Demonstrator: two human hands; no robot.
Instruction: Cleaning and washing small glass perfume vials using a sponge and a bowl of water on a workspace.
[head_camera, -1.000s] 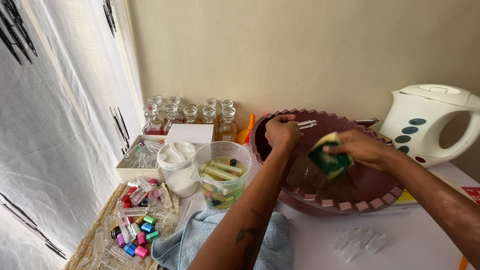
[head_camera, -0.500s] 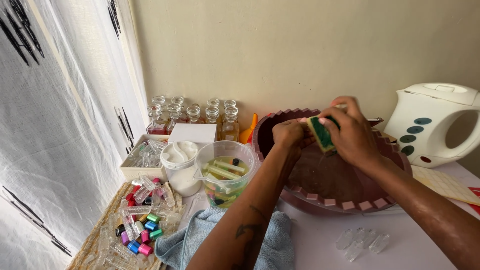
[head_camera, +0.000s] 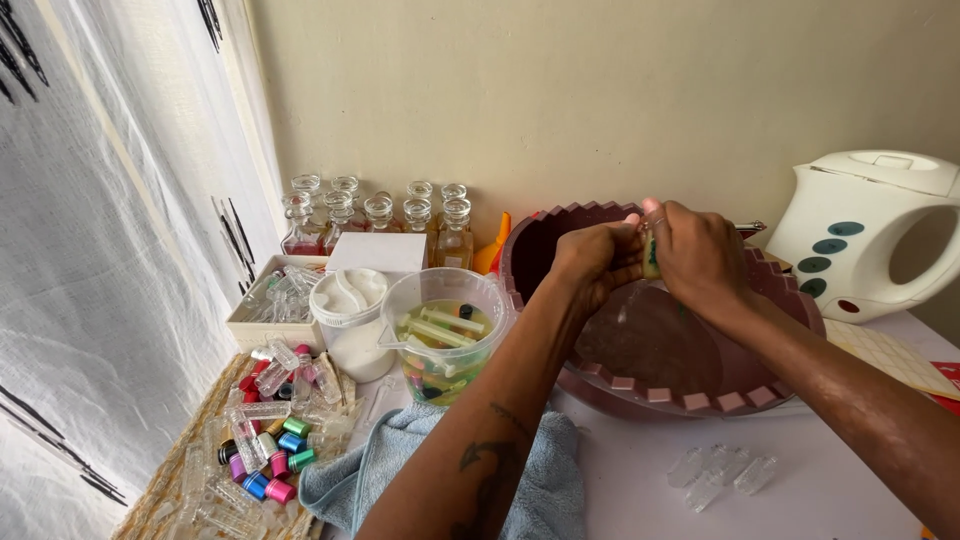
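A: Looking down from the head view, what are the hands doing?

B: Both meet above the maroon basin (head_camera: 690, 400), which has a notched rim and stands on the white desk (head_camera: 850, 500). The left hand (head_camera: 592, 262) is clenched, fingers curled toward the right hand (head_camera: 700, 255). What it grips is hidden, so I cannot tell.

A: And the right?

B: Its fingers (head_camera: 652, 208) are closed on a green and yellow sponge (head_camera: 652, 258); only a thin strip of it shows between the two hands, which touch or nearly touch. The sponge sits over the far half of the basin, above the water in it.

A: What lies around them?

B: Just left of the basin is a clear measuring jug (head_camera: 445, 335) of yellowish liquid with small tubes in it, and beside that a white tub (head_camera: 348, 320). Glass bottles (head_camera: 375, 215) stand in rows against the wall. A white box (head_camera: 265, 315) holds small clear vials, and more vials with coloured caps (head_camera: 270, 455) are strewn on a woven mat. A blue towel (head_camera: 400, 465) lies under the left forearm. A white kettle (head_camera: 880, 235) stands to the right, and a few clear vials (head_camera: 720, 472) lie on the desk in front of the basin.
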